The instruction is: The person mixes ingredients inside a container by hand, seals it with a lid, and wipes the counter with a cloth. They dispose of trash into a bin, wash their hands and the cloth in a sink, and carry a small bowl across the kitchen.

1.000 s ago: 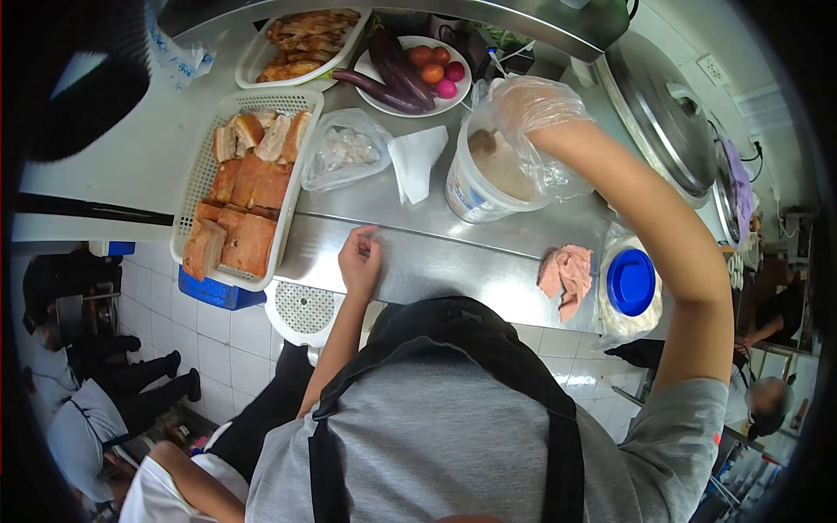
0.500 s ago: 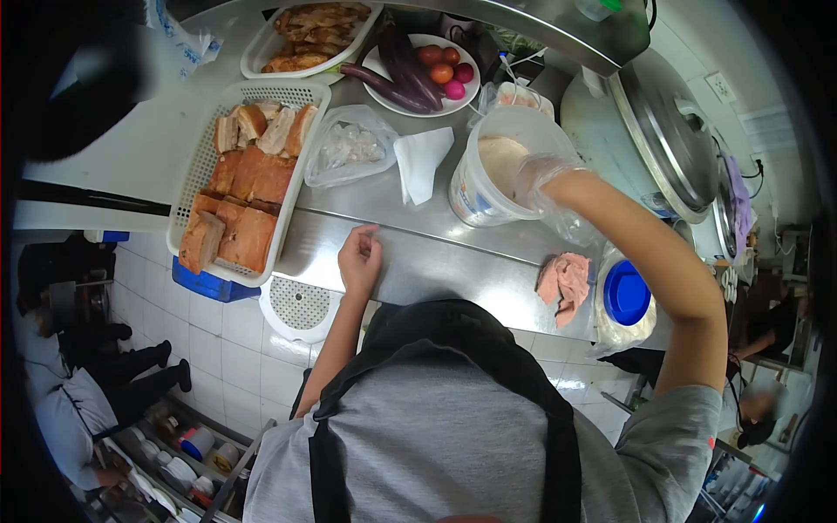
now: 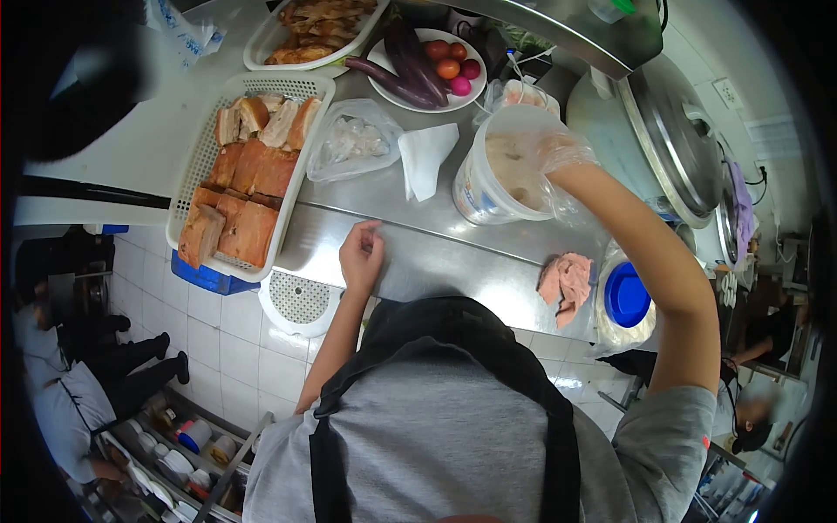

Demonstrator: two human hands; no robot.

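Your right hand (image 3: 558, 155), in clear plastic (image 3: 571, 205), reaches inside the bucket (image 3: 471, 196); its grip is hidden, so I can't tell. Your left hand (image 3: 361, 254) hangs half-curled by the counter's (image 3: 445, 270) front edge. The bucket stands upright behind that edge, pale contents (image 3: 506, 164) inside.

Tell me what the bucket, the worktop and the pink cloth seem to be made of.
Bucket: likely plastic, smooth and cloudy; its wall looks translucent. Worktop: apparently stainless steel, dull-sheened; it is grey with soft reflections. Pink cloth: some fabric, matt, crumpled into soft folds; the fibre cannot be told.
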